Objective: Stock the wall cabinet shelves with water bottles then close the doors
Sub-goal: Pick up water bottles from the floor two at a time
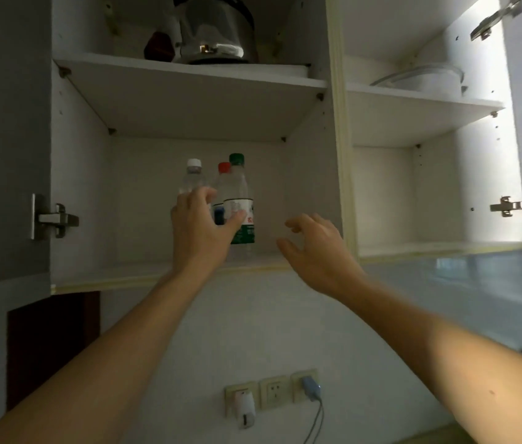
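At frame centre, the left hand (200,224) curls its fingers around three upright water bottles on the lower shelf (109,274) of the open wall cabinet: white-capped bottle (193,174), red-capped bottle (224,184), green-capped bottle (240,200). The green-and-white label's writing is too blurred to read. Just right, the right hand (314,248) hovers spread and empty. Above sits a steel kettle (215,30).

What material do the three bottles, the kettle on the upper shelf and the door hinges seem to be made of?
The three bottles look like clear thin plastic: see-through bodies, coloured screw caps, printed labels. The kettle seems polished metal, probably stainless steel, as it shows mirror-like reflections. The door hinges appear to be bright plated metal with a silvery shine.
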Demonstrator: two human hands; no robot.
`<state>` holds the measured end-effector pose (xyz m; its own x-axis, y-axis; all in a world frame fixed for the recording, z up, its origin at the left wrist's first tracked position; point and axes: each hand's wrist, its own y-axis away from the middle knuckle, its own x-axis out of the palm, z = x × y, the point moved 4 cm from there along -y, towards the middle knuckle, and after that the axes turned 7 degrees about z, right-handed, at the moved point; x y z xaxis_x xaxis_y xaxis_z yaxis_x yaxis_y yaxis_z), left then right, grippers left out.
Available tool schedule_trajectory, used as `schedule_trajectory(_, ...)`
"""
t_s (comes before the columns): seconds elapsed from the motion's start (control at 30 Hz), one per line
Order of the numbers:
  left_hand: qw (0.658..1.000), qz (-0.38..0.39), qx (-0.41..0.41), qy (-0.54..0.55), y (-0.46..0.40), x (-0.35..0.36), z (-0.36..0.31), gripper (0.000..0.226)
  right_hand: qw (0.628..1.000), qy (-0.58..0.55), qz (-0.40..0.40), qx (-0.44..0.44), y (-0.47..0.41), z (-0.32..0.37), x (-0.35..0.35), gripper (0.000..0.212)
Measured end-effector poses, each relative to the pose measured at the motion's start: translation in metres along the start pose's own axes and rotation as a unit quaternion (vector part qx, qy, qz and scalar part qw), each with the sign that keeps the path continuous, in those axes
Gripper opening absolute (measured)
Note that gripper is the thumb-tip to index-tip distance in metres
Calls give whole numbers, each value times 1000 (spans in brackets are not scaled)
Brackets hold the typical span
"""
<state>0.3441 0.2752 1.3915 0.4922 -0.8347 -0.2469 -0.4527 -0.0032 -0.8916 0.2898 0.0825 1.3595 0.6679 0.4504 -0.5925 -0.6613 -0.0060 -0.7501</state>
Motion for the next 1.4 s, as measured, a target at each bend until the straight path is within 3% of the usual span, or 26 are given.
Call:
schedule_trajectory(0.1,994,8,48,95,39,17,-52,29,998,14,-55,-20,49,-11,-38,24)
schedule_trajectory(0.2,977,62,25,201,82,50,-93,46,996,30,-82,15,101,-33,-74,52)
schedule_trajectory(0.3,955,113,-23,273,133,94,-123,58,995,17,-71,65,157,-72,-98,59)
schedule_trajectory(0.53,865,278,-122,400,276,218,-186,58,975,-7,-66,211,308,-177,-121,61)
schedule_trajectory(0.7,809,350,-158,445,372,281,-225,38,951,14,-51,304,409,-223,-130,50)
schedule_trajectory(0.87,741,466,-207,438,489,334,-239,20,885,2,-81,459,513,-272,-118,38)
schedule_trajectory(1.0,665,554,-251,434,610,358,-226,19,822,-21,-82,563,622,-306,-69,30)
schedule_trajectory(1.13,617,616,-279,403,740,360,-203,19,747,-59,-69,658,750,-324,-7,25)
schedule_trajectory(1.27,584,664,-306,352,852,362,-175,20,676,-86,-53,730,864,-337,42,21)
schedule_trajectory(1.4,576,688,-350,270,956,378,-125,25,626,-106,-23,772,966,-357,97,22)
